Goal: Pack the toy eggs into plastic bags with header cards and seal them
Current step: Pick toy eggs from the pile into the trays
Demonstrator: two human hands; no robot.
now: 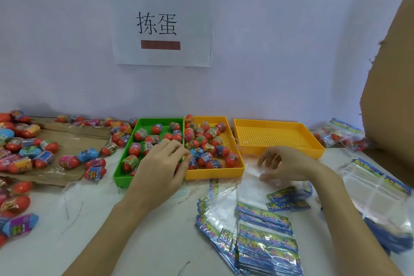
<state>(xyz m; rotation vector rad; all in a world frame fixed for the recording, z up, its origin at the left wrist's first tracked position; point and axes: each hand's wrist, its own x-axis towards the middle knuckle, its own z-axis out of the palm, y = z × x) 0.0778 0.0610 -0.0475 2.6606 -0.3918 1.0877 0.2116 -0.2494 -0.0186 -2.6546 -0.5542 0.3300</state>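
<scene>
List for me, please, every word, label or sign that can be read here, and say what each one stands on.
"拣蛋": large black characters on the white paper sheet taped to the wall.
Two brown bars on that sheet cover whatever stood beneath them; nothing reads there.
Toy eggs: printed wrappers, too small and blurred to read.
Header cards on the plastic bags: colourful print, too blurred to read.

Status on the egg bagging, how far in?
Early. Done: a few filled bags lie at far right. In hand: the right hand holds a clear bag; the left hand reaches over the green tray. Left: eggs fill the middle yellow tray, loose eggs at left, and a stack of empty bags waits.
</scene>
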